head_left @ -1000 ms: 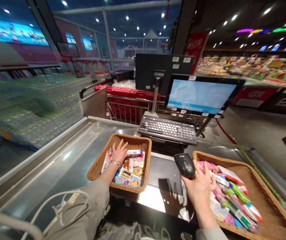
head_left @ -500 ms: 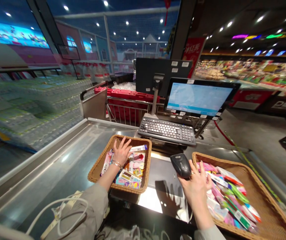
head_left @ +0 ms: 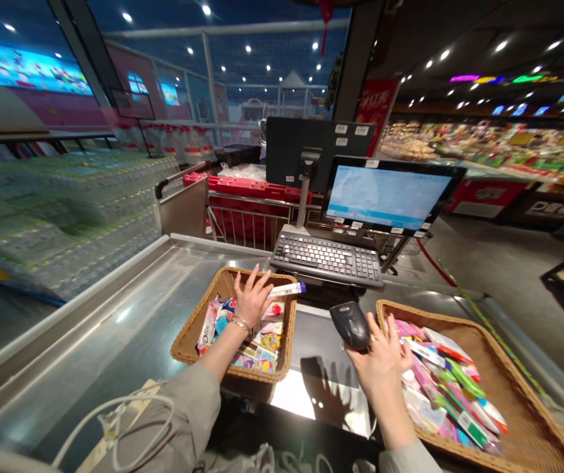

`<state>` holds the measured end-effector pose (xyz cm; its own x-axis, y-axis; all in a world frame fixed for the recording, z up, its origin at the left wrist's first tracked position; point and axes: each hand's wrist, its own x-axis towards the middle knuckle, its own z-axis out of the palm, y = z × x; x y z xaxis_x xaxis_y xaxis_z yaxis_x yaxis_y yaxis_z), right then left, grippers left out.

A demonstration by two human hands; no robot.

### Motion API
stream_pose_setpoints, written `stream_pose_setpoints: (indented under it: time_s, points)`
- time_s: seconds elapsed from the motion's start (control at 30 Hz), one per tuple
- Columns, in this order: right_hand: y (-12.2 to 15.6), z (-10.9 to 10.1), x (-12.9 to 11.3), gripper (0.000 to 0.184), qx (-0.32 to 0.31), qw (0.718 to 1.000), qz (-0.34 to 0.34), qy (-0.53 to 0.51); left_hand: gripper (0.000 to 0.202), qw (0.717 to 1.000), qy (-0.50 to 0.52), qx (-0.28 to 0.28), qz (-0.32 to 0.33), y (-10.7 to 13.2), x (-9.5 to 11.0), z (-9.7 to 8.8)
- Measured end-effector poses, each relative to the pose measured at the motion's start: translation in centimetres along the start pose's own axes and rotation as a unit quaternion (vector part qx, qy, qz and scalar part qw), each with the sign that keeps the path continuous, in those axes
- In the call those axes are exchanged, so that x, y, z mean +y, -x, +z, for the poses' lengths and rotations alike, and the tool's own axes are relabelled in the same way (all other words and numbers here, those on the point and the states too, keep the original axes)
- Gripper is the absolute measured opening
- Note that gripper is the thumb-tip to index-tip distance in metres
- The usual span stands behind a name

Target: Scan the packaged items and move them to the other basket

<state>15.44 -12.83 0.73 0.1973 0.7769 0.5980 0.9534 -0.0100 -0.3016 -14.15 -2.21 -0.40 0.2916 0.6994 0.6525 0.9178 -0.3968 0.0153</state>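
Observation:
My left hand (head_left: pixel 253 303) is over the left wicker basket (head_left: pixel 177 348), its fingers partly spread. A slim white package with a purple end (head_left: pixel 286 289) sticks out from that hand across the basket's right rim; the thumb's hold on it is hidden. Below lie small colourful packets (head_left: pixel 257 363). My right hand (head_left: pixel 383 358) grips a black barcode scanner (head_left: pixel 350 325) above the counter, beside the right wicker basket (head_left: pixel 522 387). That basket holds a pile of packaged goods (head_left: pixel 459 387), several long and brightly coloured.
A keyboard (head_left: pixel 328 256) and a lit screen (head_left: pixel 385 197) stand behind the baskets, with a second monitor (head_left: pixel 286 154) turned away. The metal counter (head_left: pixel 129 328) has a raised rim. A shopping cart (head_left: pixel 247 217) stands beyond. A white cable (head_left: pixel 114 401) loops over my left sleeve.
My left hand has moved right, and the slim white package has moved with it, out over the basket's rim. My right hand and the scanner are nearly unchanged.

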Motion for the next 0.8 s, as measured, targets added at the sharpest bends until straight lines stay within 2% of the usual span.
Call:
stream_pose_setpoints:
  time_s: [0.5,0.8]
  points:
    - [0.4,-0.8,0.1,0.025,-0.011,1.0,-0.007,0.012,0.023,0.998,0.024,0.052,0.036,-1.5,3.8,0.4]
    - [0.3,-1.4,0.0,0.019,-0.011,0.999,-0.031,0.008,0.023,0.997,0.039,0.051,0.032,-2.1,6.2,0.3]
